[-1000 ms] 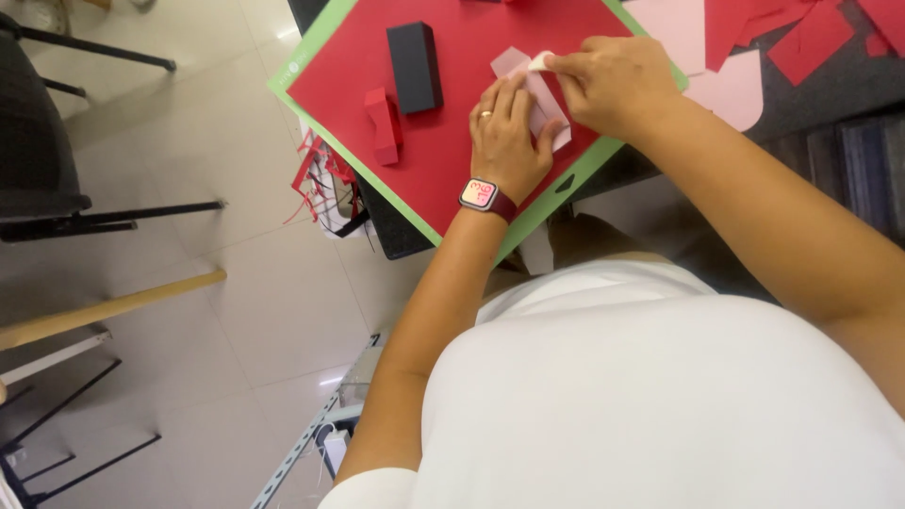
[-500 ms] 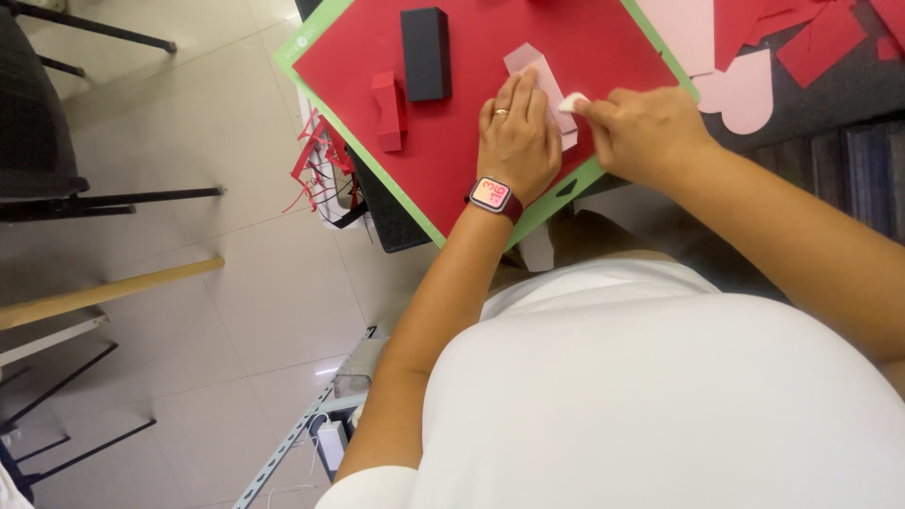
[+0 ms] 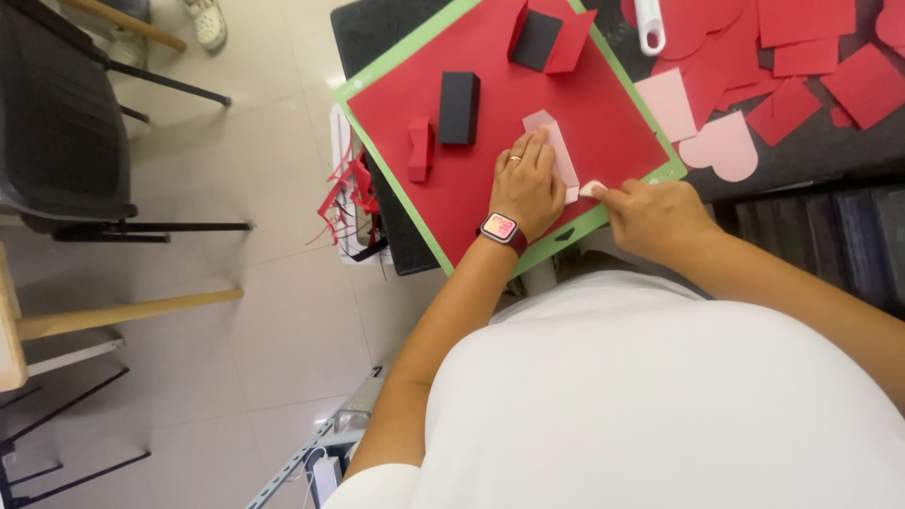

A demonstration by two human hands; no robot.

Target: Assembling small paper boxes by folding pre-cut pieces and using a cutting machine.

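Observation:
My left hand (image 3: 526,185), with a ring and a wrist watch, lies flat on a folded pink paper piece (image 3: 556,151) and presses it onto the red sheet (image 3: 566,94) on a green-edged cutting mat (image 3: 622,203). My right hand (image 3: 650,215) is closed around a small white tool whose tip (image 3: 592,188) shows at the pink piece's near end. On the red sheet also lie a black box (image 3: 458,106), a small folded red piece (image 3: 419,148) and a black-and-red folded card (image 3: 549,40).
Red and pink paper cut-outs, one a pink heart (image 3: 724,148), lie on the dark table at the right, with a white tool handle (image 3: 649,24). Red scraps (image 3: 347,200) hang at the table's left edge. A black chair (image 3: 57,123) stands on the tiled floor.
My right hand has slid off the pink piece toward its near end. The left hand stays pressed on it. The camera view has shifted, showing more of the table.

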